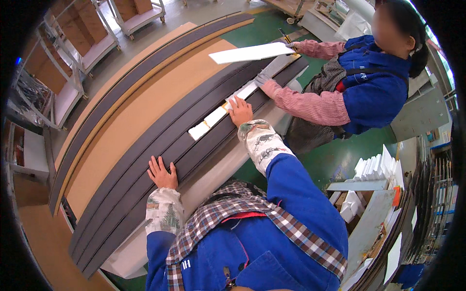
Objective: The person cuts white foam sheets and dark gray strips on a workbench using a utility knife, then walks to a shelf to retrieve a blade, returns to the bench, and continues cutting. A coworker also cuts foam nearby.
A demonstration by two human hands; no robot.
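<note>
My left hand (163,173) lies flat with fingers spread on a long dark brown grooved panel (131,186). Farther right, my right hand (240,111) rests at a row of white foam pieces (213,116) set along the same panel, its fingers apart and touching the foam. At the panel's far right end stands a co-worker (374,87) in blue. One gloved hand of that person (264,81) presses on the white strip, while the other gloved hand (292,46) holds a long white foam board (250,52) above the panel.
Beyond the panel lies a brown cardboard sheet (145,116) with another dark strip (126,70) along it. Wheeled racks (73,92) stand at the far left. White foam sheets (376,167) sit stacked at the right, near a cluttered cart (371,218). Pale wrapping (213,169) hangs along the near edge.
</note>
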